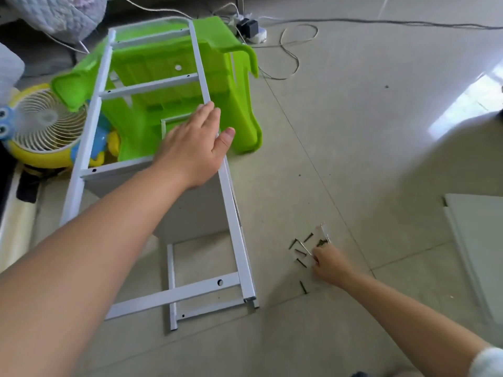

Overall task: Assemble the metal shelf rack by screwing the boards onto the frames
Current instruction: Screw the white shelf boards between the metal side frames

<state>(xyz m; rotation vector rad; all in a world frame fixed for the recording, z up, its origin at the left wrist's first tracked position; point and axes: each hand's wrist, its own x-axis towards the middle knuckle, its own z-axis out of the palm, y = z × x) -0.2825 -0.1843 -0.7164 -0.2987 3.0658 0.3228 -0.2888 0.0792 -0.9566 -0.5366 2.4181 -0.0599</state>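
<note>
white ladder-like metal frame (pixel 152 85) lies across green stool (pixel 231 85).

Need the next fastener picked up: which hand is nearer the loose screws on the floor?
Right. The right hand is down among the screws, fingertips at the pile. The left hand rests flat on the white frame, well away.

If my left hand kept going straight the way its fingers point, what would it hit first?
Probably the green plastic stool. The left hand lies flat on the white metal frame, fingertips pointing up along its right rail, with the stool right behind the frame. Depth is unclear, so it could slide along the rail instead.
</note>
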